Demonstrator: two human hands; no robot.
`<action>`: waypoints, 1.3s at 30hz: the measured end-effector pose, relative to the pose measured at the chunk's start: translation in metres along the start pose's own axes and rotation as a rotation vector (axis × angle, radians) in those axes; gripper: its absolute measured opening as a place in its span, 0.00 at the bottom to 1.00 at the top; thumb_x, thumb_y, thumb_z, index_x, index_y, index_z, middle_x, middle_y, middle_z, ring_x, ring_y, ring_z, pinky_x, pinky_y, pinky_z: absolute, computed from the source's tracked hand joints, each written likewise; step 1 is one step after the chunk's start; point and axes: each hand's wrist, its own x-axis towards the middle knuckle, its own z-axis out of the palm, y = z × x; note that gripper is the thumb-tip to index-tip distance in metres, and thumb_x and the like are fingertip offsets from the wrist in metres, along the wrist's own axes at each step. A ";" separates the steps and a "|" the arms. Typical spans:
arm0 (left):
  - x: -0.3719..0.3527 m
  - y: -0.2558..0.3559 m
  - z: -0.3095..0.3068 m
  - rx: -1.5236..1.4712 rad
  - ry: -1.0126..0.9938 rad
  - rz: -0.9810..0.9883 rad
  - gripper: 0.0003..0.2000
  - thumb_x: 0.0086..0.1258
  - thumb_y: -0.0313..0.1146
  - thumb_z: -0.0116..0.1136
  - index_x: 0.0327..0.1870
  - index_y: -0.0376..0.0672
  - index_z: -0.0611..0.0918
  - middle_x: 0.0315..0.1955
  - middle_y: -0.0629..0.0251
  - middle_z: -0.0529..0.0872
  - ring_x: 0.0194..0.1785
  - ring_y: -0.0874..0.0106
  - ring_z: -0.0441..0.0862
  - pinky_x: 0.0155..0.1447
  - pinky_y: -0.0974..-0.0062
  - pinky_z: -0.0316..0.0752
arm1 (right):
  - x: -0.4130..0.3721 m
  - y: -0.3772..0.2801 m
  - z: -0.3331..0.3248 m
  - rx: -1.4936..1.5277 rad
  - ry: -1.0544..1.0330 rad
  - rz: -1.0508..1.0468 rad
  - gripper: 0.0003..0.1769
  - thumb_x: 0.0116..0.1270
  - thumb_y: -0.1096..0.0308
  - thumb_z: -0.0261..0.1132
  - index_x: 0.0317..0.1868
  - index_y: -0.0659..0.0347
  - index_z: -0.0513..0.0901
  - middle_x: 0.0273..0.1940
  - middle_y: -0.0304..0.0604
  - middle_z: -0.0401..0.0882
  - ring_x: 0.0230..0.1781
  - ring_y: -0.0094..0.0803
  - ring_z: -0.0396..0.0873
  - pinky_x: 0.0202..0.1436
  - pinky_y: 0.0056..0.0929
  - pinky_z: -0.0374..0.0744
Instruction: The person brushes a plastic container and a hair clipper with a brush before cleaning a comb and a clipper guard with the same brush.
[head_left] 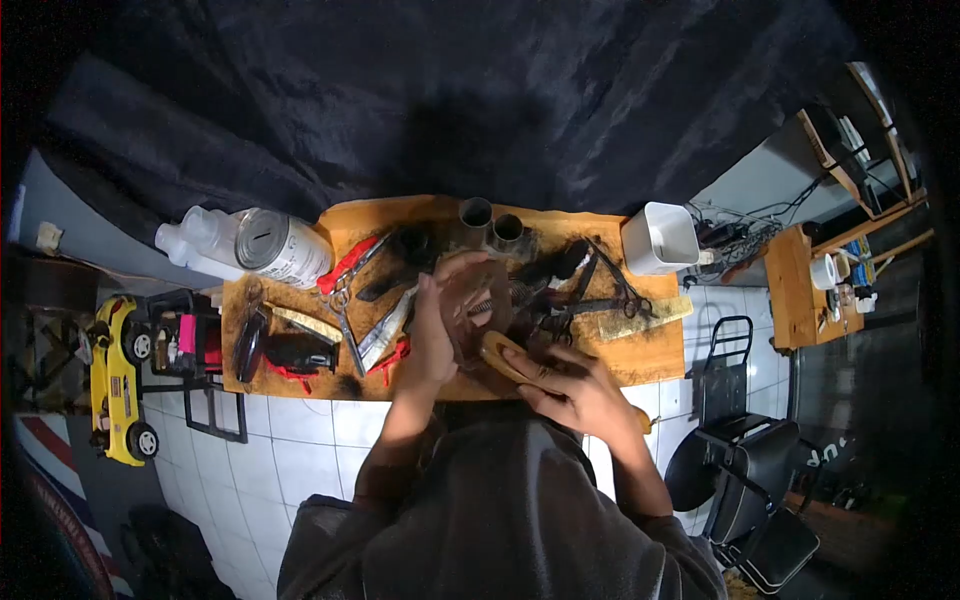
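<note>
Head view: mid-frame, I see the left hand [434,335] gripping a brownish see-through container [462,312], the right hand [578,388] clasping a tan oval tool [503,356].

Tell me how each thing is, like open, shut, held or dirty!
Brush, held in right hand
See-through thing, held in left hand
White bin, upright, open
Can, upright, top covered
Two cups, upright, open
Yellow comb, lying flat, dirty
Table, dirty, cluttered
</note>
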 end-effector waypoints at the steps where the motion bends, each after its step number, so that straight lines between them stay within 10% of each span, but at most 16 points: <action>1: 0.001 -0.001 -0.005 0.188 -0.055 0.047 0.37 0.74 0.66 0.28 0.64 0.40 0.71 0.55 0.55 0.78 0.57 0.63 0.79 0.61 0.65 0.75 | -0.003 0.005 -0.002 -0.032 0.008 -0.035 0.23 0.56 0.65 0.71 0.55 0.50 0.85 0.40 0.50 0.80 0.34 0.49 0.81 0.38 0.39 0.80; 8: -0.006 -0.008 0.007 0.067 -0.042 -0.043 0.39 0.72 0.69 0.28 0.64 0.41 0.70 0.58 0.54 0.76 0.61 0.62 0.76 0.61 0.62 0.75 | 0.009 0.001 0.000 -0.012 0.296 0.140 0.23 0.56 0.70 0.71 0.55 0.57 0.84 0.38 0.51 0.79 0.32 0.47 0.80 0.37 0.34 0.80; 17: -0.009 -0.003 -0.008 0.273 -0.056 0.001 0.39 0.72 0.69 0.32 0.66 0.42 0.69 0.59 0.57 0.76 0.62 0.62 0.75 0.61 0.58 0.73 | -0.006 -0.004 -0.011 -0.279 0.035 0.308 0.23 0.58 0.70 0.69 0.56 0.60 0.83 0.41 0.55 0.80 0.36 0.49 0.80 0.40 0.36 0.79; 25: -0.013 0.001 0.006 0.267 -0.075 -0.056 0.34 0.72 0.63 0.44 0.67 0.43 0.68 0.58 0.62 0.76 0.60 0.66 0.75 0.59 0.64 0.75 | 0.010 -0.010 0.004 -0.130 0.295 0.162 0.23 0.56 0.72 0.71 0.55 0.61 0.84 0.37 0.54 0.79 0.33 0.46 0.79 0.38 0.36 0.78; 32: -0.005 -0.008 -0.016 0.215 -0.135 0.059 0.34 0.69 0.60 0.55 0.66 0.43 0.68 0.55 0.64 0.76 0.59 0.68 0.76 0.57 0.68 0.76 | -0.004 -0.008 -0.022 0.195 -0.128 0.347 0.22 0.60 0.67 0.70 0.56 0.61 0.83 0.36 0.57 0.80 0.33 0.47 0.81 0.37 0.33 0.79; 39: -0.011 -0.011 -0.002 0.022 -0.089 0.146 0.26 0.73 0.53 0.54 0.62 0.43 0.70 0.53 0.63 0.77 0.61 0.69 0.74 0.65 0.67 0.68 | -0.013 0.017 -0.014 0.711 0.358 0.529 0.19 0.74 0.68 0.56 0.60 0.69 0.76 0.49 0.45 0.83 0.47 0.28 0.79 0.54 0.27 0.75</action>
